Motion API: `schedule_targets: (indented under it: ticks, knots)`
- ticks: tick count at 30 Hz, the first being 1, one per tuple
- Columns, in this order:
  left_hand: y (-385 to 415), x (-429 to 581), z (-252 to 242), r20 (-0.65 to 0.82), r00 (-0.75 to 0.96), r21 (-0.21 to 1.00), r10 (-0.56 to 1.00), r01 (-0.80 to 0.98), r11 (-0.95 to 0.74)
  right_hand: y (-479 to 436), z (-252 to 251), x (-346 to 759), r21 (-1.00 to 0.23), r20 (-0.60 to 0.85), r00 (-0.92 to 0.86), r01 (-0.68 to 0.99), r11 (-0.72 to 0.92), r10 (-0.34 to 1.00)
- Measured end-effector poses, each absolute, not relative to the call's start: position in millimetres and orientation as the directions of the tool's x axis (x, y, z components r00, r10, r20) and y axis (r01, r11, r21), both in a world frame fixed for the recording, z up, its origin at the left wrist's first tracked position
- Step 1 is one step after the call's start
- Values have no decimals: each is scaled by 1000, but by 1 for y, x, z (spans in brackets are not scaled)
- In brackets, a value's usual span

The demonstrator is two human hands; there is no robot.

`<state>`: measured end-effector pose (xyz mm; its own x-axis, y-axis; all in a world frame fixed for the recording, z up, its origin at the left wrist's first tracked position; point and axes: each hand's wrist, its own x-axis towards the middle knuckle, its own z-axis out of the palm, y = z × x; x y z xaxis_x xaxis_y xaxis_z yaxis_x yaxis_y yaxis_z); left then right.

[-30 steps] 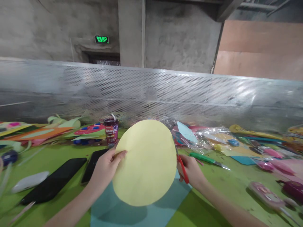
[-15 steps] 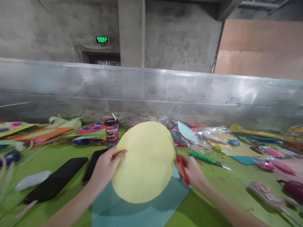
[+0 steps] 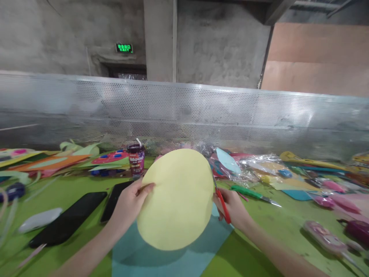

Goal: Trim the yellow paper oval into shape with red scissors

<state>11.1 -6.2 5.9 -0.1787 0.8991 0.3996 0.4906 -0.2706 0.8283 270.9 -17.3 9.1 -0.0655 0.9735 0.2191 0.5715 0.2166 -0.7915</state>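
The pale-yellow round paper disc (image 3: 177,200) has shifted slightly toward the red-handled scissors (image 3: 223,207), clasped in the right grip (image 3: 234,207). Left grip (image 3: 129,200) pinches its left rim above the green surface (image 3: 69,186). Probably light, crease-prone: hold rim.

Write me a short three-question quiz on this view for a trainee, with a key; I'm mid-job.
1. What does the right hand hold?
A) a black phone
B) red-handled scissors
C) a plastic cup

2. True or false: the left hand pinches the edge of the pale yellow paper cutout.

3. Fill in: below the cutout, a ____ paper sheet lies on the green tabletop.

Key: 1. B; 2. true; 3. light blue.
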Motion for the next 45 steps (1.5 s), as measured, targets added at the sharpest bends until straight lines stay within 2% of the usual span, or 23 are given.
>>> schedule_targets:
  ticks: [22, 45]
  knots:
    - [-1, 7, 4, 429, -155, 828, 890, 462, -318, -18, 15, 273, -810, 172, -103, 551, 200, 980]
    - [0, 3, 1, 454, -131, 794, 881, 509, -333, -21, 19, 272, -829, 147, -117, 527, 187, 982]
